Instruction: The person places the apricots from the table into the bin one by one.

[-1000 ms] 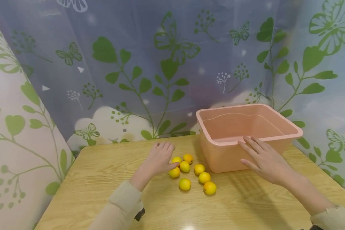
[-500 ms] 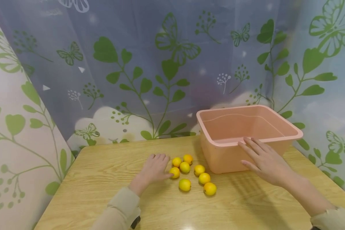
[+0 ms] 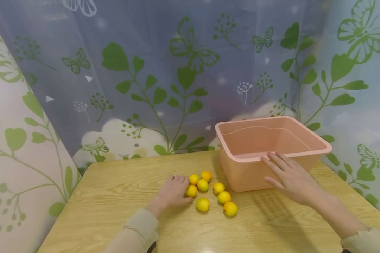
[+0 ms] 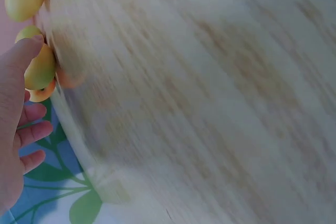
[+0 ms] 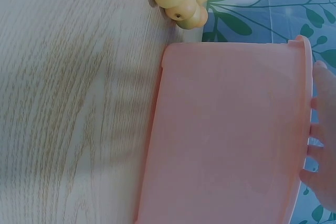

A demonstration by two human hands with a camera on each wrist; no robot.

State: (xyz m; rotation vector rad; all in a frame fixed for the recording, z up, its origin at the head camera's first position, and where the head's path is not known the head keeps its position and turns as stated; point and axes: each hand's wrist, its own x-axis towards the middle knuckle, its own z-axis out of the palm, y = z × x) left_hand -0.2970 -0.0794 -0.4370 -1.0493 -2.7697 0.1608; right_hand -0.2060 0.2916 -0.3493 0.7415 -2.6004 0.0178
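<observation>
Wooden table with smooth, round yellow-orange fruits, left grip and right grip loosely parted, empty.

Pale beige on the left sleeve, a thick, creased cuff at its end, and there's a sliver of something black peeking out beneath! Across to the right sleeve, same beige, edge puckered, a small dark piece showing below it. Left hand and right hand, both bare.
</observation>
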